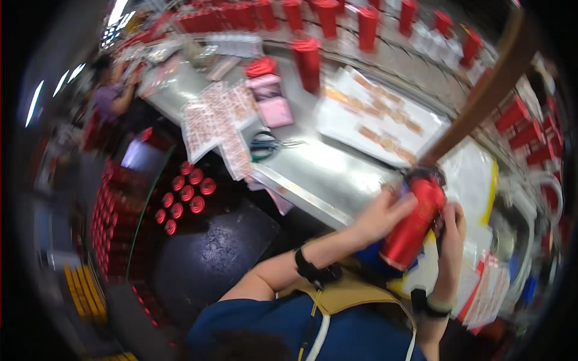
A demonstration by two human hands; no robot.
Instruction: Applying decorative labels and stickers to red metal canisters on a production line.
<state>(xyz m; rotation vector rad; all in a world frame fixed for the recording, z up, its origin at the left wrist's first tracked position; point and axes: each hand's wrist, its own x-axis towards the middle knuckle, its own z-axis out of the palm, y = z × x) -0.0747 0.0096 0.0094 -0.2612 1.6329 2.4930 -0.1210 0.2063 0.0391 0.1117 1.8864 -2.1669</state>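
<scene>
A shiny red metal bottle [412, 228] leans in front of me, its dark top end pointing away and its base toward my body. My left hand [382, 216] is closed round its left side, with the thumb lying over the front. At the right edge of the bottle is my right hand [451, 231], fingers bent inward. Something dark shows by those fingers, but blur hides what it is. A long brown bar or strap [481, 96] runs from the upper right down to the bottle's top. Beneath the bottle some blue material [370, 257] shows.
On the metal table [313, 174] lie printed sticker sheets [217, 120], a white sheet with gold-brown labels [379, 117], scissors [265, 144], pink packets [276, 112] and a standing red cup [307, 63]. Red cups line the back. Red canisters [186, 192] stand lower left; a person [111, 96] sits beyond.
</scene>
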